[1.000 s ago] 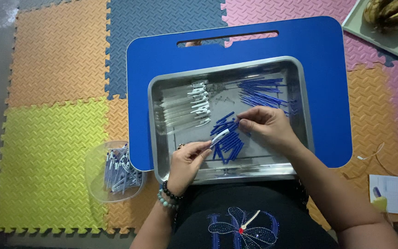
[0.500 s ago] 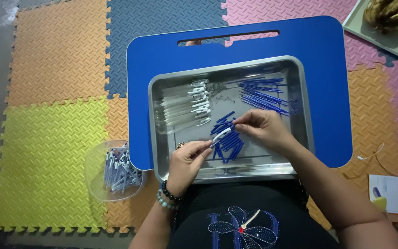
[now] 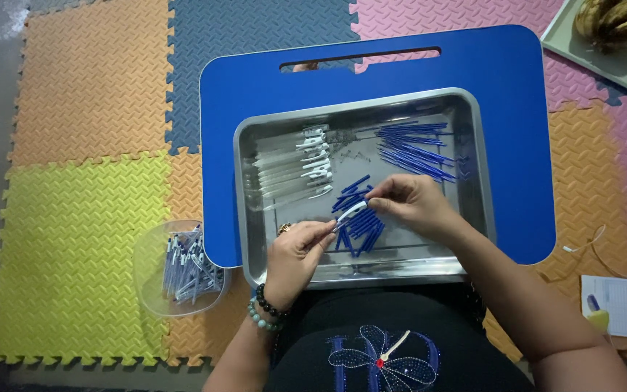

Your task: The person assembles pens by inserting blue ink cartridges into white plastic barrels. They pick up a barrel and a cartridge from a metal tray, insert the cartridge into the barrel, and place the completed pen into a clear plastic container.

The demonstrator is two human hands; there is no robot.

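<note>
Head view, looking straight down. Far out to the left of the left hand, a clear plastic bowl (image 3: 181, 270) sits on the foam floor mats (image 3: 74, 218), holding a heap of assembled pens. Just beyond the left hand, inside the steel tray (image 3: 361, 116), a row of clear pen barrels with white clips (image 3: 292, 163) lies side by side. The tray rests on a blue surface (image 3: 502, 87).

The left hand (image 3: 300, 254) is closed in a pinch, thumb and fingertips gripping the lower end of a pen part (image 3: 350, 212), white with a blue tip. The right hand (image 3: 411, 207) is likewise pinched, fingers curled, on the upper end of the same piece, so both hands hold it just above the tray floor. Directly under them lies a loose pile of short blue caps (image 3: 361, 229); beyond the right hand is a fan of thin blue refills (image 3: 415, 149).

The risk, as I judge it: the piece is small and held only by fingertips, so a skewed push could make it slip and drop into the blue pile, or the knuckles could scatter the caps beneath.

Far right, a tray of bananas (image 3: 611, 22) and a paper sheet (image 3: 622, 305) lie on the mats.
</note>
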